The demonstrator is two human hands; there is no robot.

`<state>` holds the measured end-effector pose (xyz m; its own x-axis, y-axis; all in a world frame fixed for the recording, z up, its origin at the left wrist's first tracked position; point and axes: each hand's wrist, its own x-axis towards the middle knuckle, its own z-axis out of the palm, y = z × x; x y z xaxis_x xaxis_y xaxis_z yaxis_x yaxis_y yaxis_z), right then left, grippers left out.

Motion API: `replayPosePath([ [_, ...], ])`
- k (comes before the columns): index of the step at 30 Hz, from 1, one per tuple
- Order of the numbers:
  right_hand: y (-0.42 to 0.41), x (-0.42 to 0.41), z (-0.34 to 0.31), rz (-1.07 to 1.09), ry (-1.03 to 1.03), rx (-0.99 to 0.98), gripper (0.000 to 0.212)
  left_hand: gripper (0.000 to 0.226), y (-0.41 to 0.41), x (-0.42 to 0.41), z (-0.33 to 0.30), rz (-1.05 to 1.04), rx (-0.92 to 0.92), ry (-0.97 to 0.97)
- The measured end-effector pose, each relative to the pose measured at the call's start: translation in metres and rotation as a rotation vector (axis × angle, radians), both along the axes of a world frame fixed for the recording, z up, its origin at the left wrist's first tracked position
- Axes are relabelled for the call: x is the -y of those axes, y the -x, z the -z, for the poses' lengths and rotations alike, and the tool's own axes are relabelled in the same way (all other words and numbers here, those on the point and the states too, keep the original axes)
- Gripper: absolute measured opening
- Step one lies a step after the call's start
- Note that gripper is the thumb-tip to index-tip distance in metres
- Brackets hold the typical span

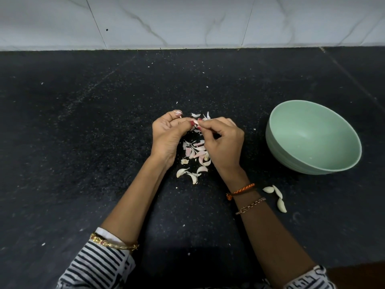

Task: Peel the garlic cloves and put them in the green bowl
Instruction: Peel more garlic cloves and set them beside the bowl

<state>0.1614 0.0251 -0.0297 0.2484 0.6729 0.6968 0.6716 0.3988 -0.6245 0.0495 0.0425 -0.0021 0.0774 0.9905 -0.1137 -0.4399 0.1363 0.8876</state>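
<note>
My left hand (pixel 166 136) and my right hand (pixel 223 140) meet above the middle of the black counter, both pinching one small garlic clove (pixel 195 122) between their fingertips. Under the hands lies a heap of pinkish garlic skins (pixel 195 151). A few white cloves (pixel 192 174) lie at the near edge of that heap. Three more pale cloves (pixel 278 197) lie on the counter right of my right wrist. The green bowl (pixel 291 130) stands to the right, and nothing shows inside it.
The black speckled counter (pixel 83 142) runs back to a white marbled wall (pixel 187 21). Small skin flakes are scattered over the counter. My striped sleeves and bracelets show at the bottom edge.
</note>
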Motion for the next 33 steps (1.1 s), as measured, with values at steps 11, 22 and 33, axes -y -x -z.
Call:
replayPosePath([
  [11,-0.001,0.006,-0.026,-0.314,0.421,-0.971,0.016,0.024,0.004,-0.001,0.000,-0.092,-0.276,-0.082],
  [22,0.001,0.005,-0.015,-0.227,0.395,-0.641,0.013,0.019,0.003,0.002,0.005,-0.012,-0.284,-0.184],
  [33,-0.006,0.002,-0.014,-0.233,0.373,-0.478,0.015,0.029,0.005,0.001,0.006,-0.003,-0.312,-0.236],
])
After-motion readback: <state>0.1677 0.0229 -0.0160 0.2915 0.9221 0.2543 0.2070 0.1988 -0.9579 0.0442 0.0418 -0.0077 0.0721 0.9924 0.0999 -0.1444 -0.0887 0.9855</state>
